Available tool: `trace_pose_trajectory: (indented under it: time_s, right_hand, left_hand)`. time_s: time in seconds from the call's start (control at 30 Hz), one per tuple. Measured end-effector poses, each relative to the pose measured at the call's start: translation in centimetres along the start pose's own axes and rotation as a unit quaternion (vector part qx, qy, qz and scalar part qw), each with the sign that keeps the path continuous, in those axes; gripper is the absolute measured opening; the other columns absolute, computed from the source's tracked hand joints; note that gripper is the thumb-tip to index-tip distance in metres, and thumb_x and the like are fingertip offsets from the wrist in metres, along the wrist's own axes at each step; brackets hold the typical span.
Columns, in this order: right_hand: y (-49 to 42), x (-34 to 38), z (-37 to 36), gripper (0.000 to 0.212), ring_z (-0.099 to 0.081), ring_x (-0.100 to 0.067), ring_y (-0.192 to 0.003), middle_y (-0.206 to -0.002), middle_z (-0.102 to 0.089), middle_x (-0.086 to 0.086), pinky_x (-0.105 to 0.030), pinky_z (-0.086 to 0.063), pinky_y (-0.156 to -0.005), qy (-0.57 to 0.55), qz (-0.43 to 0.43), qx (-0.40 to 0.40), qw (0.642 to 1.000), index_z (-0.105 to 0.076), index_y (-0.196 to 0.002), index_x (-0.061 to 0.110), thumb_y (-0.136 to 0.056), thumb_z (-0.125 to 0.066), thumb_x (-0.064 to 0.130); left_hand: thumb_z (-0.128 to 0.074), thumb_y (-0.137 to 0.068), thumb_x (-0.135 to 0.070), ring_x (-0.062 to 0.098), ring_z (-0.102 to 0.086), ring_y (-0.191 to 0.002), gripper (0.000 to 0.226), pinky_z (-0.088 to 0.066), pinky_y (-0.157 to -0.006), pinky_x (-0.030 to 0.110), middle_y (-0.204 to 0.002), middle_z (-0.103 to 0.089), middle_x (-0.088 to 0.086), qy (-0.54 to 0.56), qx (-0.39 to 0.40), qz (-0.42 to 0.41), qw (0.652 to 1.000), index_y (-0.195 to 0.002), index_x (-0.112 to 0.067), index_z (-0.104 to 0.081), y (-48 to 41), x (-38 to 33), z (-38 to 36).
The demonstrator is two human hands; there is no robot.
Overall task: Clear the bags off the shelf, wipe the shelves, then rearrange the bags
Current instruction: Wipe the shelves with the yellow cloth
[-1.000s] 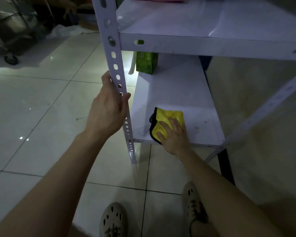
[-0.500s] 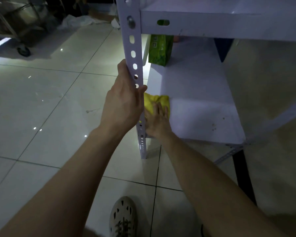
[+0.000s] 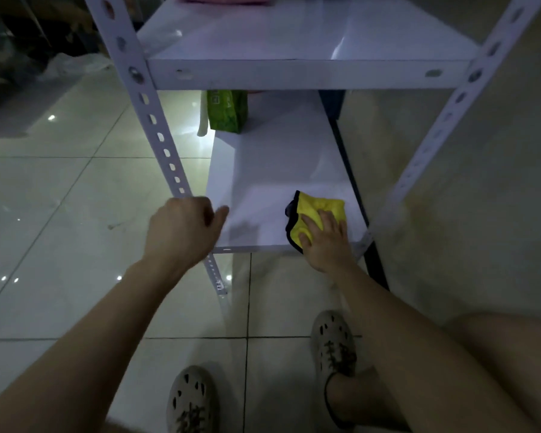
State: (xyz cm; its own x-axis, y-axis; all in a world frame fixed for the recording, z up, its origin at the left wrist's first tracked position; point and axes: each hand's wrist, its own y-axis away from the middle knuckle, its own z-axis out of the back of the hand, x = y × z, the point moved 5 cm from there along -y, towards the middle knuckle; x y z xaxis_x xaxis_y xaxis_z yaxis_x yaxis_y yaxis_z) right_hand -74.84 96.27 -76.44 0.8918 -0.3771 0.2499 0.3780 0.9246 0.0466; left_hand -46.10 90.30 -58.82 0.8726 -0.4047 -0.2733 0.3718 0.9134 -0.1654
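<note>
Cloth [image 3: 319,207] sits under flat right hand [image 3: 325,245], left hand [image 3: 181,232] grips the post [image 3: 152,120]. Press evenly and sweep toward the left hand imo.

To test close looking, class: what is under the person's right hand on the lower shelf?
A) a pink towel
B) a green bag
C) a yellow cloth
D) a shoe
C: the right hand presses flat on the yellow cloth at the front right of the lower shelf; the green bag stands at the back, and the left hand grips the post.
</note>
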Motion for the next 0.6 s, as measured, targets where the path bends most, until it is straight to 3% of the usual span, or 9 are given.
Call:
trace_pose_trajectory:
  time_s: [0.1, 0.2, 0.4, 0.53, 0.6]
  right_hand:
    - [-0.3, -1.9, 0.5, 0.058, -0.005, -0.026, -0.162, -0.174, -0.012, -0.008, -0.053, -0.002, -0.129, 0.0, -0.034, -0.001, 0.999, -0.027, -0.165, 0.036, -0.109, -0.038, 0.046]
    - [-1.5, -3.0, 0.4, 0.06, -0.006, -0.033, -0.161, -0.174, -0.011, -0.013, -0.056, 0.0, -0.129, 0.001, -0.079, -0.024, 0.997, -0.028, -0.164, 0.037, -0.106, -0.04, 0.049]
    - [-9.9, -6.0, 0.1, 0.073, 0.003, -0.034, -0.162, -0.175, 0.0, -0.014, -0.058, 0.01, -0.127, 0.012, -0.128, -0.025, 0.991, -0.015, -0.165, 0.043, -0.099, -0.02, 0.075]
    - [-16.0, -6.5, 0.7, 0.073, 0.004, -0.034, -0.162, -0.176, 0.002, -0.011, -0.06, 0.012, -0.126, 0.045, -0.133, 0.005, 0.99, -0.008, -0.166, 0.045, -0.1, -0.017, 0.073]
    - [-16.9, -4.0, 0.1, 0.07, 0.0, -0.034, -0.162, -0.176, 0.0, -0.011, -0.059, 0.01, -0.126, 0.07, -0.096, 0.009, 0.993, -0.013, -0.166, 0.044, -0.101, -0.017, 0.07]
  left_hand:
    - [-0.052, -0.108, -0.057, 0.026, -0.073, -0.097, 0.04, -0.06, -0.08, 0.038, -0.115, -0.076, 0.002, -0.01, 0.059, -0.152, 0.987, -0.12, -0.023, -0.069, 1.2, -3.6, -5.0]
    - [-0.047, -0.11, -0.054, 0.03, -0.06, -0.133, 0.054, -0.053, -0.107, 0.045, -0.151, -0.06, 0.007, 0.004, 0.074, -0.168, 0.983, -0.15, -0.018, -0.055, -0.8, -4.2, -9.3]
    - [-0.033, -0.113, -0.057, 0.036, -0.041, -0.154, 0.062, -0.032, -0.129, 0.054, -0.16, -0.051, 0.016, -0.022, -0.024, -0.096, 0.995, -0.15, -0.01, -0.049, -6.9, -2.2, -17.6]
    - [-0.028, -0.111, -0.055, 0.031, -0.026, -0.163, 0.064, -0.014, -0.135, 0.054, -0.166, -0.043, 0.015, -0.019, -0.089, -0.039, 0.995, -0.155, -0.01, -0.041, -7.8, -0.4, -20.8]
    - [-0.031, -0.109, -0.054, 0.029, -0.022, -0.165, 0.067, -0.009, -0.136, 0.053, -0.168, -0.041, 0.014, -0.015, -0.117, -0.021, 0.993, -0.158, -0.01, -0.037, -7.6, 0.1, -21.1]
